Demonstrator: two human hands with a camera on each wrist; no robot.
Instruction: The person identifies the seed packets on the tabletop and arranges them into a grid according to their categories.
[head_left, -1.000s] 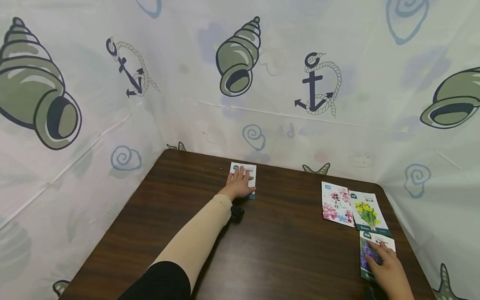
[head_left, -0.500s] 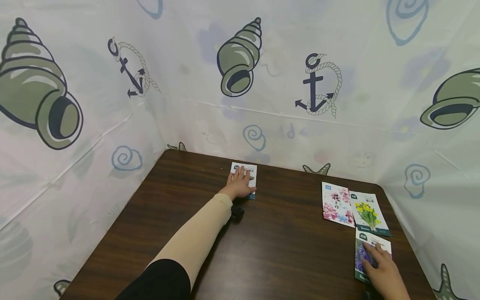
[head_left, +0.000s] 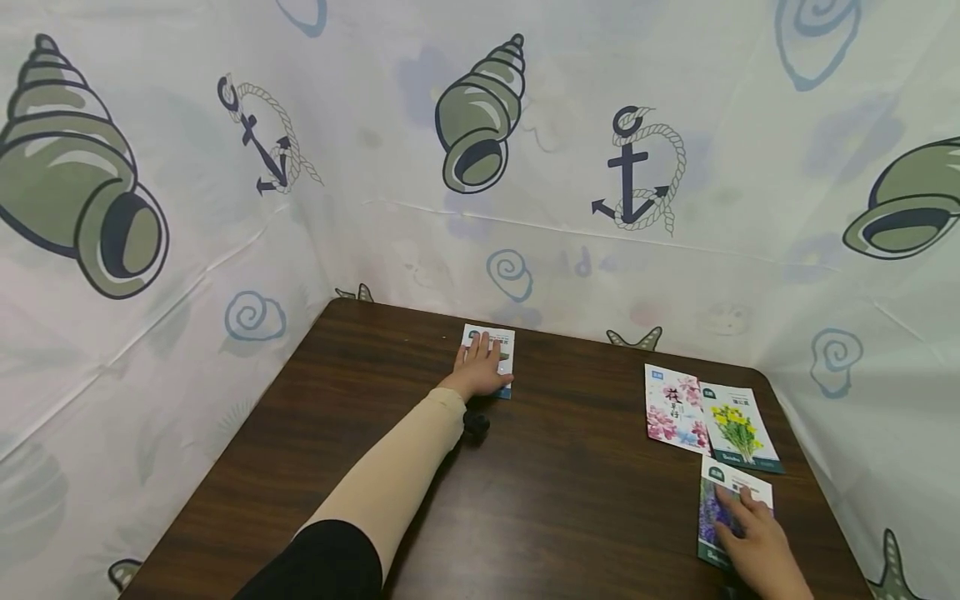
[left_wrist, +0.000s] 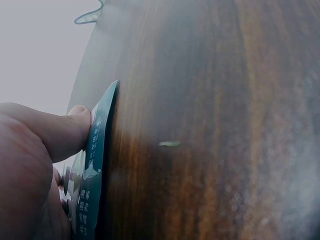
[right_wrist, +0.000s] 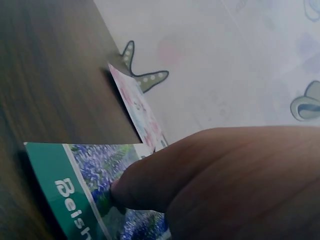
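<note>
At the back of the table, my left hand lies with outstretched fingers on a white seed packet. In the left wrist view the thumb rests at that packet's teal lower end. My right hand presses its fingertips on a packet with purple flowers, near the right front. The right wrist view shows the thumb on its picture, beside a green band lettered "Beish". Just beyond lie a pink-blossom packet and a yellow-flower packet, side by side.
The dark wooden table stands against cloth walls printed with shells and anchors. A black wrist device sits under the left wrist. A small pale fleck shows on the wood in the left wrist view.
My right hand has slid the purple-flower packet left and slightly toward the back, bringing its top close below the other two packets. The left hand stays where it was.
</note>
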